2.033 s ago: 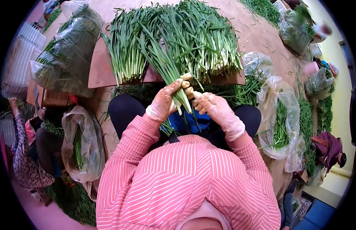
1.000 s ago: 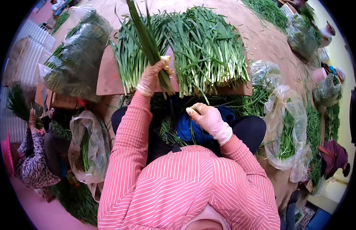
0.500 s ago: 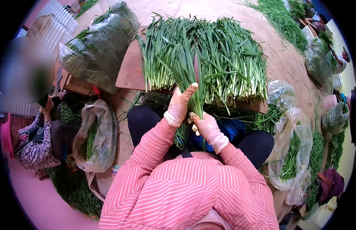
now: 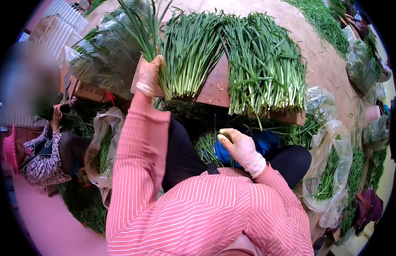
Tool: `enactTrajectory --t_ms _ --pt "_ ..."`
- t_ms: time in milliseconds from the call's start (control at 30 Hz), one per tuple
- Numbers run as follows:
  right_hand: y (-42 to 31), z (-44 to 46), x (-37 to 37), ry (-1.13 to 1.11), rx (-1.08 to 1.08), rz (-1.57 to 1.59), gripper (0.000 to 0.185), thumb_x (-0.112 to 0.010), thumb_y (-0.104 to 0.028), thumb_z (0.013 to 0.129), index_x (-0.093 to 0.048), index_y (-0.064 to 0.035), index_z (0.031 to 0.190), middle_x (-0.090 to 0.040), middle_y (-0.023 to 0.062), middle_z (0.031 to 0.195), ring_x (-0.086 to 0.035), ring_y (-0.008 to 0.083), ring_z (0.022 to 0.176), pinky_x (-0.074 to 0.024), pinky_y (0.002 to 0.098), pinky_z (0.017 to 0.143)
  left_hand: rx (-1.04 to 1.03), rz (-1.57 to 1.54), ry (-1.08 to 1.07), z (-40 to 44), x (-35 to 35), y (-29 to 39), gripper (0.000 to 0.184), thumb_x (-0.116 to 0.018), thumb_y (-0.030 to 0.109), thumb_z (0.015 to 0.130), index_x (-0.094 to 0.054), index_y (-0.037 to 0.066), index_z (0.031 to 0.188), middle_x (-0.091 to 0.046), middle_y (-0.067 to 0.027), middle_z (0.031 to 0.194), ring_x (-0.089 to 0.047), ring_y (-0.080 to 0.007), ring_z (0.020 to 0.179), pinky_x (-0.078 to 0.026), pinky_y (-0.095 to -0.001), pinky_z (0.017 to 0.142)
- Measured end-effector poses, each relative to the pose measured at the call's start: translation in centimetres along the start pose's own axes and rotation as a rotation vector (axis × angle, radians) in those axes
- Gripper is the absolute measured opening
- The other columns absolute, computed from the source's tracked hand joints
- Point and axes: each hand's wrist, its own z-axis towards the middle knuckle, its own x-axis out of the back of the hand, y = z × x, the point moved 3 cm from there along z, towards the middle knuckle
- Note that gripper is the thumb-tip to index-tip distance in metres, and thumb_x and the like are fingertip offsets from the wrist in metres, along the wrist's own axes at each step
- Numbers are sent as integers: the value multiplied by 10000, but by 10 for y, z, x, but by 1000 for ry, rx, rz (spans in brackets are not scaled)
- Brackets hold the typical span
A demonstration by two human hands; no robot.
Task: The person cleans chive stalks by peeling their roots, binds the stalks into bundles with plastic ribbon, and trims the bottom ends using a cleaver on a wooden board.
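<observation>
My left hand [image 4: 150, 73], in a pale glove, grips a bunch of long green stalks [image 4: 147, 36] at the left edge of the board [image 4: 217, 87], beside the left pile of stalks [image 4: 191, 55]. The leaves of the bunch fan upward. A second pile [image 4: 268, 68] lies on the right of the board, its pale ends toward me. My gloved right hand [image 4: 240, 149] is raised over my lap, near a blue cloth [image 4: 264, 143]. Its thumb and fingers are apart and nothing shows between them.
Filled plastic bags stand at the left [image 4: 102, 64] and far right [image 4: 362, 70]. Open bags of greens lie left [image 4: 105, 147] and right [image 4: 330, 170] of my knees. A person in a pink hat [image 4: 10, 149] sits at the left; another in dark red [image 4: 368, 207] is at the right.
My left hand has carried the bunch up and left, away from my right hand. My right hand has let go of the stalks and opened. A gap shows between the two piles.
</observation>
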Motion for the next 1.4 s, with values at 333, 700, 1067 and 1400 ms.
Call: enactTrajectory --t_ms 333,700,1067,1400 --pt "62 -61 22 131 -244 41 335 -505 -379 887 -638 -82 968 -649 122 966 -621 327 897 -498 418 777 -69 265 -407 31 -47 -61 481 -445 345 983 -397 46 1357 -541 -122 1253 -586 -219 1029 -501 -360 855" --pt "105 -93 -5 187 -290 -67 288 -567 -335 811 -638 -60 856 -647 137 783 -636 328 726 -492 436 644 185 233 -13 14 -58 -58 756 -587 414 906 -199 39 1434 -509 -172 1251 -576 -252 993 -513 -374 832" --pt "92 -143 25 341 -151 166 231 -619 -303 808 -644 -75 838 -649 126 779 -629 328 743 -475 441 650 16 479 -188 -60 -190 -42 752 -578 425 905 -211 39 1436 -496 -175 1271 -566 -260 1019 -500 -380 852" --pt "98 -141 22 331 -140 162 261 -626 -314 807 -663 -64 874 -660 137 807 -636 331 765 -480 440 658 -10 512 -268 -80 -221 -39 749 -570 436 905 -221 40 1437 -483 -178 1289 -557 -267 1042 -489 -385 869"
